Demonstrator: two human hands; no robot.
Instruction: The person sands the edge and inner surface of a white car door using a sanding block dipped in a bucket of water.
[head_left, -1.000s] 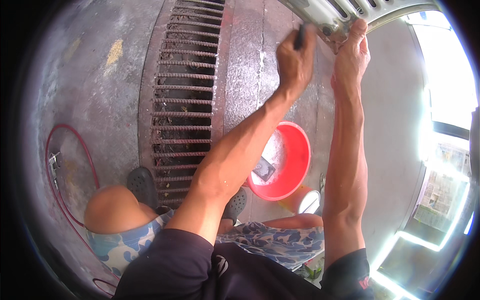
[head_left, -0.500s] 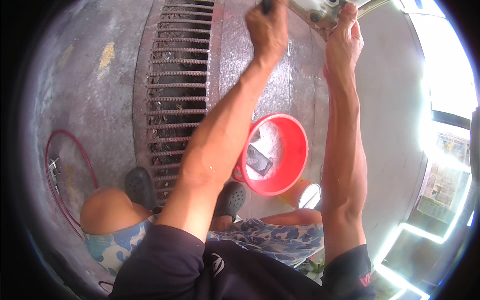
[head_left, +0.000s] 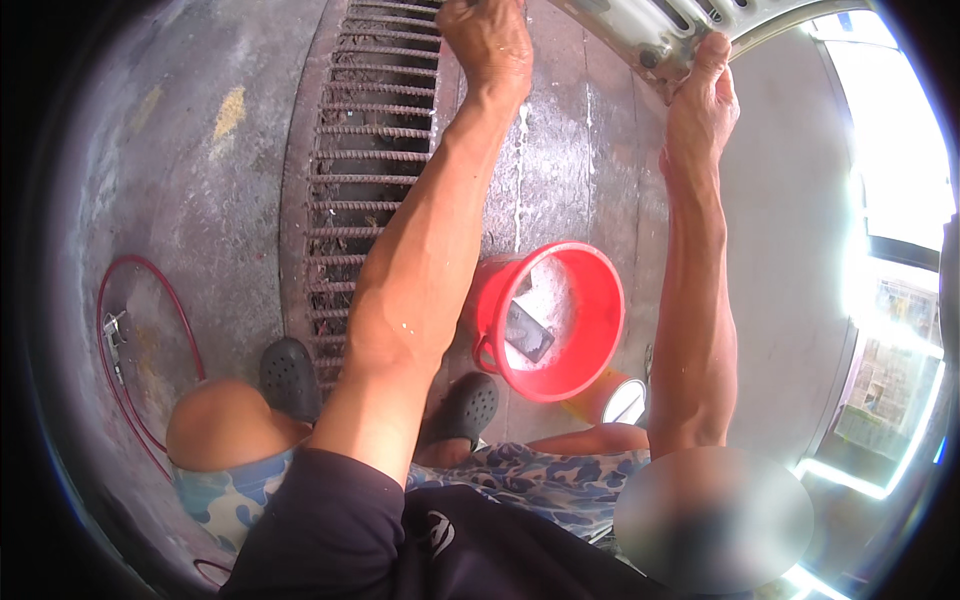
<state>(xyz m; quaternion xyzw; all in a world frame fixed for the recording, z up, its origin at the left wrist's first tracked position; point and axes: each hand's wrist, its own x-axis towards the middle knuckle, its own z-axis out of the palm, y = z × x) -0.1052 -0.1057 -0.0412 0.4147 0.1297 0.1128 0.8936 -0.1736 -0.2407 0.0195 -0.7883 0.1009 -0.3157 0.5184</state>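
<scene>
My right hand (head_left: 703,105) grips the lower corner of a pale, dirty metal panel (head_left: 625,35) with several slots, thumb over its face. Most of the panel lies beyond the top edge. Left of it, apart from the panel, my left hand (head_left: 490,50) is closed, its fingertips cut off by the top of the picture. What it holds cannot be made out now. Between my forearms a red bucket (head_left: 608,335) stands on the floor. Soapy foam (head_left: 552,285) and a dark rectangular piece (head_left: 527,330) are inside it.
A barred floor drain (head_left: 365,180) runs along the left of my arm. Beside the bucket is a yellow can (head_left: 590,400) with a pale top. A red hose (head_left: 185,320) with a metal nozzle (head_left: 113,335) lies far left. A blurred oval covers the lower right.
My left hand has moved left, away from the panel; the dark thing that showed in it is out of sight. More of the panel shows, with my right hand still on its corner.
</scene>
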